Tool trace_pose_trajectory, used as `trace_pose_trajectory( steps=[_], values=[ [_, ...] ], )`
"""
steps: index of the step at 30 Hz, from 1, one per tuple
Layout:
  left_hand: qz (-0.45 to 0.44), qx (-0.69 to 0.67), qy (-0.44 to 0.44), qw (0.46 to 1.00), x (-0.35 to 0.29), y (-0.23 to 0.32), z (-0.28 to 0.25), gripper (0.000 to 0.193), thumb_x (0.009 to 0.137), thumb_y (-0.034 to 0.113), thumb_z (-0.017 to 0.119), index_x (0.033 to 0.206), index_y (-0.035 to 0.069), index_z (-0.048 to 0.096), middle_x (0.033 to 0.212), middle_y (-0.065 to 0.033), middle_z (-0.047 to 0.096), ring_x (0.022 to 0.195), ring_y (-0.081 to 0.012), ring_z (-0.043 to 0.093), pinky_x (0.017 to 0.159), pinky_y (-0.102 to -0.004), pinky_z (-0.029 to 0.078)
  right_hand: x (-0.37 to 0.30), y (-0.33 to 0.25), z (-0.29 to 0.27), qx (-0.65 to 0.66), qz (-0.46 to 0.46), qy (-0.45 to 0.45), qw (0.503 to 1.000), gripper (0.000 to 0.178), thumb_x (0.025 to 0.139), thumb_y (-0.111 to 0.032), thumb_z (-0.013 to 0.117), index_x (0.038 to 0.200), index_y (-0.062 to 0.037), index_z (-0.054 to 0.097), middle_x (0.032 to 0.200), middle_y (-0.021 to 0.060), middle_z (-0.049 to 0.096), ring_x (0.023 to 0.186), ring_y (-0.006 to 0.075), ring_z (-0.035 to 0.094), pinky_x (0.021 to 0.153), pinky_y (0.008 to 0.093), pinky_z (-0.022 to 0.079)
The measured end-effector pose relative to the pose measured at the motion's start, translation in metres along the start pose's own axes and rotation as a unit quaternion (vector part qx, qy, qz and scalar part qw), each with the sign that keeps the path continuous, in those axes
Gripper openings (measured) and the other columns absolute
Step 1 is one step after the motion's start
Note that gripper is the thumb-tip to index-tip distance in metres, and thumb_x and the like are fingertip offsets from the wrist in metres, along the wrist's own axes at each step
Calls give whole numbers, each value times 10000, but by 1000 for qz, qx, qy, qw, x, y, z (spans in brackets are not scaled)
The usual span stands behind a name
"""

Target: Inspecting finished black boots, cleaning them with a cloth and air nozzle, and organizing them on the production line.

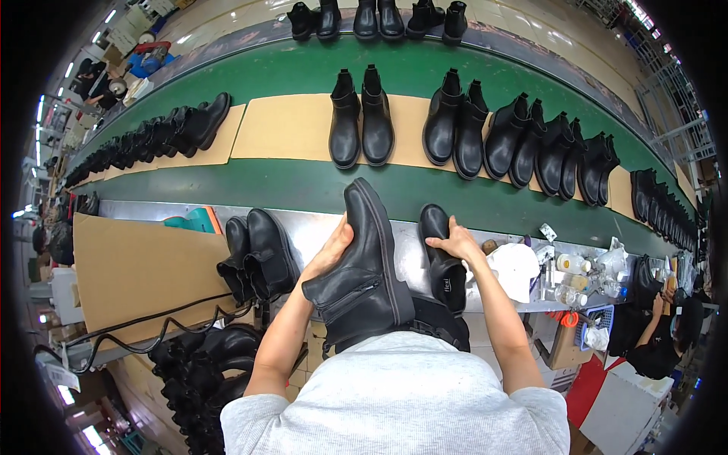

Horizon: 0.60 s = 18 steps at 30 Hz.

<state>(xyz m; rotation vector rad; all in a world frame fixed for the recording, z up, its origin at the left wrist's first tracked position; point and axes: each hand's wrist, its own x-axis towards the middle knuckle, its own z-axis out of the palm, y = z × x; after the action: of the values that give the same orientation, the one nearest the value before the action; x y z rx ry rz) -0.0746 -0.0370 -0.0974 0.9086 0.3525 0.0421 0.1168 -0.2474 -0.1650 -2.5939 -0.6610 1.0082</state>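
My left hand [334,250] is closed round the side of a black ankle boot [360,254]. That boot is held close to my body with its toe pointing away; its side zip and the edge of its sole face up. My right hand [457,243] grips a second black boot [434,224] near the metal table edge, thumb across its upper and fingers along its outer side. The open shaft of this boot points toward me, with a label inside. A pair of black boots [265,254] stands on the metal table [311,227] left of my left hand.
Beyond the metal table runs a green conveyor belt [288,178] with cardboard [280,125] and rows of black boots [360,125]. Right of my right hand lie a white cloth [516,269] and bottles [572,264]. A cardboard panel [144,265] and coiled black cable [163,330] are at left. Another person [671,337] sits far right.
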Motion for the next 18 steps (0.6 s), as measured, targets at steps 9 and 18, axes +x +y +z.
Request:
trace_pose_trajectory(
  steps=[9,18],
  values=[
    [-52,-66,-20,996,-13,29,3,827,733,371,706,1369,87,260,1193,-186,486,1021,-317,562,844,-437,505,-45,36,-7,276,-51,175,944,421,777,-258,633,1067,45,597,985,214,637,861,282,650,794,367,486],
    [-118,121,-125,978,34,52,15,810,608,272,759,1242,-41,365,1222,-206,483,1111,-298,518,949,-402,431,-63,137,-27,-99,83,354,926,441,683,-53,590,1123,-67,555,1135,130,537,1017,358,517,792,419,498]
  ],
)
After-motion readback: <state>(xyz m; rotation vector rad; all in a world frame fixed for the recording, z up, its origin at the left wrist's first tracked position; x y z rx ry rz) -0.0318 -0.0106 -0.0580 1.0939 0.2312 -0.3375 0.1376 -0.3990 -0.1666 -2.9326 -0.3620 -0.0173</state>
